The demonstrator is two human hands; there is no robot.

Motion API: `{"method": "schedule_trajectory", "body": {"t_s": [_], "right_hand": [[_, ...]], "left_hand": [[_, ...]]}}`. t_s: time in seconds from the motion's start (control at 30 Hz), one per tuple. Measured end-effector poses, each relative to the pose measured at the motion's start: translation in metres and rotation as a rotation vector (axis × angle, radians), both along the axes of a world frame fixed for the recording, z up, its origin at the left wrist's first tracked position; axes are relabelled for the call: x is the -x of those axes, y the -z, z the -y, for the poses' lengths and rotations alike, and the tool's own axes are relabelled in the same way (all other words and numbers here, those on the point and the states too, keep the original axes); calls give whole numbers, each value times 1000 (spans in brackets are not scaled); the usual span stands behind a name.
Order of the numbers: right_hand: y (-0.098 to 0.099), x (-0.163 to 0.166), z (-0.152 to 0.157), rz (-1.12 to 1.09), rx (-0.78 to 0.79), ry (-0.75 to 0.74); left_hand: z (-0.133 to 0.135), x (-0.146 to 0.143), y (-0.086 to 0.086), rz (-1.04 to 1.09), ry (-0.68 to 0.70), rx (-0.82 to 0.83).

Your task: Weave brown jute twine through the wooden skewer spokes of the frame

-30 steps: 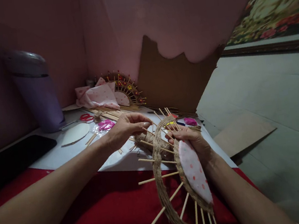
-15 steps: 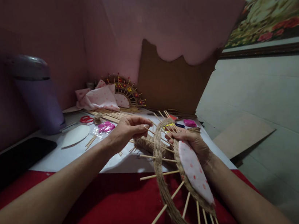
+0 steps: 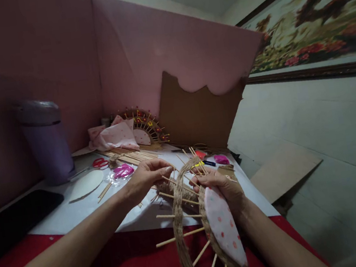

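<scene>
Fan (image 3: 179,223): held up above the near edge of the white paper (image 3: 77,217) and the red cloth (image 3: 126,263), tilted, its spokes fanning left and down, probably so the woven band faces the free hand
Right hand (image 3: 219,185): closed firmly on the upper end of the fan, thumb in front and fingers behind; it seems to serve as the clamp, leaving most of the band uncovered
Left hand (image 3: 146,178): thumb and forefinger brought close together at a spoke's tip, beside the band; whether they pinch the spoke, a strand or nothing is too small to tell
Dotted centre (image 3: 223,228): turned to the right, beside the right palm, which leaves the spokes reachable from the left
Twine roll (image 3: 165,189): on the paper just behind the band, handy for both hands; any strand linking it to the fan cannot be made out
Decorated fan (image 3: 151,126): standing at the back beside the pink fabric (image 3: 119,134), perhaps put there as a pattern in plain sight
Scissors (image 3: 100,162): on the paper farther off, beyond the left hand
</scene>
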State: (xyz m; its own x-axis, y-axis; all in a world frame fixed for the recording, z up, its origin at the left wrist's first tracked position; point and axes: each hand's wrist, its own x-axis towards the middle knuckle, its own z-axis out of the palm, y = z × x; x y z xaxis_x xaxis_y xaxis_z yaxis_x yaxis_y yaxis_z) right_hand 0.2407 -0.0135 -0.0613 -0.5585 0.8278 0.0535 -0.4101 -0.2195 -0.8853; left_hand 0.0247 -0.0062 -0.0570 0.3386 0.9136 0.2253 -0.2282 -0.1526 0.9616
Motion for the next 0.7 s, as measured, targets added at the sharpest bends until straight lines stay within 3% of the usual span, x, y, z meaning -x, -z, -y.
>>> {"method": "schedule_trajectory", "body": {"t_s": [0.4,0.7], "right_hand": [[-3,3,6,11,32,-30],[-8,4,10,22,48,-195]], "left_hand": [[5,-5,4,-3,76,120],[6,-6,-5,-65,43,148]]}}
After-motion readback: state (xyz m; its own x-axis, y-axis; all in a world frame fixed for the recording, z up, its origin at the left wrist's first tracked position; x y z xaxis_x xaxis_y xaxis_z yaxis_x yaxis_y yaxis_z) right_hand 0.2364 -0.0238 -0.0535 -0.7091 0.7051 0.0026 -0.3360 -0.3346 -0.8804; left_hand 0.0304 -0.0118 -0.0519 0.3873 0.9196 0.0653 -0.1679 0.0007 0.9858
